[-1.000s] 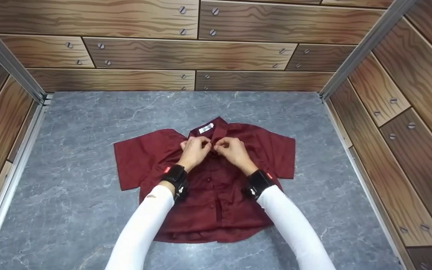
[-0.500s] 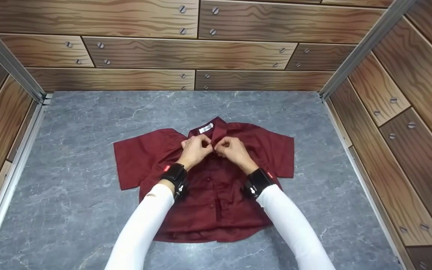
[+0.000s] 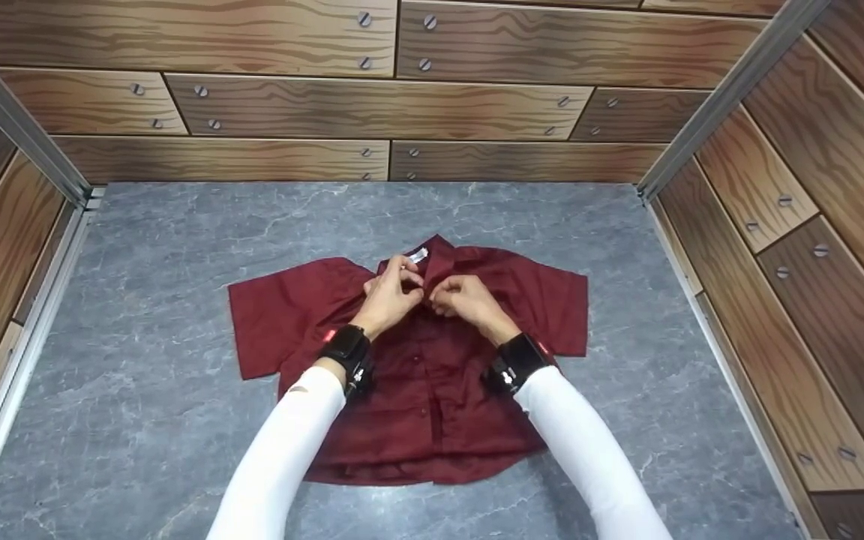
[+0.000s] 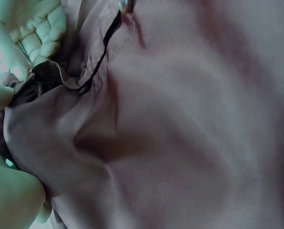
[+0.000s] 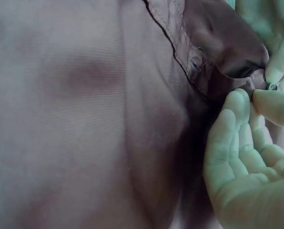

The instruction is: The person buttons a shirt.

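Observation:
A dark red short-sleeved button-up shirt (image 3: 379, 427) lies front side up with its collar away from me. My left hand (image 3: 388, 301) holds the front edge just below the collar, its index finger raised over the neck label (image 3: 418, 256). Close beside it, my right hand (image 3: 471, 301) pinches the placket between thumb and curled fingers. The right wrist view shows the pinched fold of cloth, a buttonhole (image 5: 195, 64) lower on the placket, and a small button (image 5: 272, 87) near the left thumb. Further down the front, more buttons (image 3: 415, 358) show.
The shirt is spread on a grey marbled tabletop (image 3: 139, 420). Wood-patterned panels (image 3: 282, 109) with metal corner rails (image 3: 732, 90) enclose the back and sides. Black cameras (image 3: 520, 362) are strapped on both wrists, below white sleeves (image 3: 582, 442).
My left index finger has lifted away from the thumb and now overlaps the neck label. The right hand stays nearly still at the placket, and the shirt has barely shifted.

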Demonstrator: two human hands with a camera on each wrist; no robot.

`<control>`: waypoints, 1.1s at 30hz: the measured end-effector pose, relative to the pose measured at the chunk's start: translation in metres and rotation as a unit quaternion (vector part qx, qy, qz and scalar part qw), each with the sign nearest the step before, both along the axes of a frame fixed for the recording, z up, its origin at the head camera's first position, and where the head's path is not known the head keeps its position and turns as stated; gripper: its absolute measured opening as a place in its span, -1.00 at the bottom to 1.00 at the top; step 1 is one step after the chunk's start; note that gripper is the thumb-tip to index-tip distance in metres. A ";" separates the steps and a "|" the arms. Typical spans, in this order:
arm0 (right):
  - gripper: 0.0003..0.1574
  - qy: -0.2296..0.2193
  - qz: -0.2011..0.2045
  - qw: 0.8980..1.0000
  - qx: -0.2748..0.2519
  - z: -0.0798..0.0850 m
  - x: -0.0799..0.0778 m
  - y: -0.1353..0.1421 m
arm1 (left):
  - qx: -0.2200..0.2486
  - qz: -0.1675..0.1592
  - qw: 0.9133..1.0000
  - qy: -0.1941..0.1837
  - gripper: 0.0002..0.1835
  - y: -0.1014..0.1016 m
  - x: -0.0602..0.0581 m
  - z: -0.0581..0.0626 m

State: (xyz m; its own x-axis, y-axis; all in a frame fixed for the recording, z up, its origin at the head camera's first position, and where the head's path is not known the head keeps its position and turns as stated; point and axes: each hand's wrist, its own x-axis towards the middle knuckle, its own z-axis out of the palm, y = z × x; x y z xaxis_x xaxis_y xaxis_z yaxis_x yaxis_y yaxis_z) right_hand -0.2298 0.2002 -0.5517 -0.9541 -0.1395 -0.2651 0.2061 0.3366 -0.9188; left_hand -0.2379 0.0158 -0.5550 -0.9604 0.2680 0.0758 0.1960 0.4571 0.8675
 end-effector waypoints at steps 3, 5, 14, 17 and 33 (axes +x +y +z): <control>-0.86 0.000 0.009 1.000 0.001 0.001 0.000 0.000 | 0.000 -0.012 1.000 0.002 -0.59 -0.003 -0.001 0.000; -0.86 0.010 0.019 1.000 0.009 0.002 -0.001 0.000 | -0.004 -0.014 1.000 0.009 -0.58 -0.004 -0.001 0.001; -0.84 0.138 0.046 0.964 0.222 0.008 -0.001 -0.001 | -0.074 -0.029 0.992 0.093 -0.29 -0.007 -0.004 0.002; -0.76 0.230 0.053 0.921 0.310 0.014 0.000 -0.003 | -0.090 -0.034 0.986 0.134 -0.24 -0.007 -0.003 0.000; -0.86 0.222 0.243 0.865 0.379 0.032 -0.024 0.011 | -0.189 -0.059 0.980 0.033 -0.47 -0.016 -0.009 0.014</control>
